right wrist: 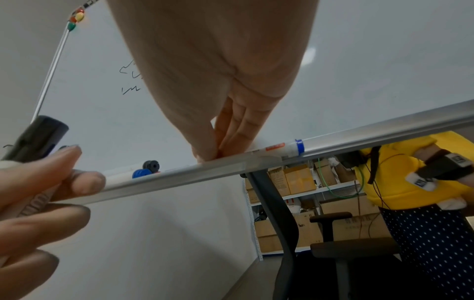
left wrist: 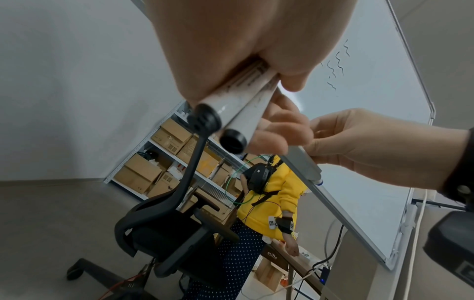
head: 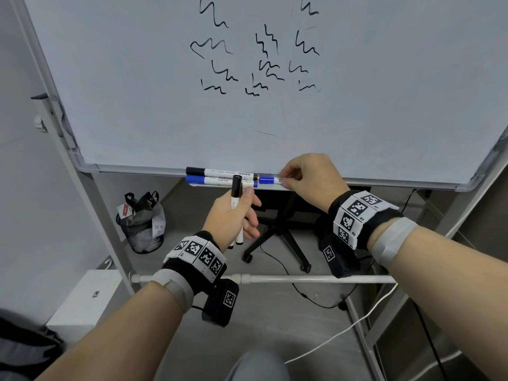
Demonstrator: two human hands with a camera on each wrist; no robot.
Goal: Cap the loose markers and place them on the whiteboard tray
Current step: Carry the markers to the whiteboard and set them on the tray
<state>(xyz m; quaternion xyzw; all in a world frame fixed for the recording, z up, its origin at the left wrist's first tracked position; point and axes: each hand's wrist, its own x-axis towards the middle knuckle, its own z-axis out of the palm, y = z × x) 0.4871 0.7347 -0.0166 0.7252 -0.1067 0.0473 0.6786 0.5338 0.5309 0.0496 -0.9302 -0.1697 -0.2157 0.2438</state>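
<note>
The person stands close to the whiteboard (head: 137, 92), both arms stretched out toward the tray (head: 277, 187) along its lower edge. The right hand (head: 308, 177) reaches over the tray with its fingers (right wrist: 231, 130) bunched together, tips pinching the barrel of a blue-capped marker (head: 268, 180) that lies in the tray; from the right wrist view that marker's blue end plug (right wrist: 298, 146) sticks out past the hand, the barrel flat in the channel. To the left of it two more markers lie side by side in the tray, a black-capped marker (head: 220, 171) at the back against the board and a second blue-capped marker (head: 217, 180) in front of it.

The left hand (head: 233, 218) is held just below the tray, fingers (left wrist: 282, 130) curled round a bundle of two markers (head: 236, 199) (the left wrist view shows two white barrels with black end plugs pressed together in the fist). They stand nearly upright, one black cap poking up in front of the tray.

The board carries a scatter of black squiggles (head: 220, 70), and coloured magnets (right wrist: 77, 18) sit at one top corner. Beneath the board I can see a black office chair (head: 277, 229), a wire waste bin (head: 143, 229) with bags in it, a white box (head: 85, 298) on the floor and some cables (head: 316, 298). Behind, another person in a yellow hoodie (left wrist: 271, 194) stands by shelves of cardboard boxes (left wrist: 164, 162).
</note>
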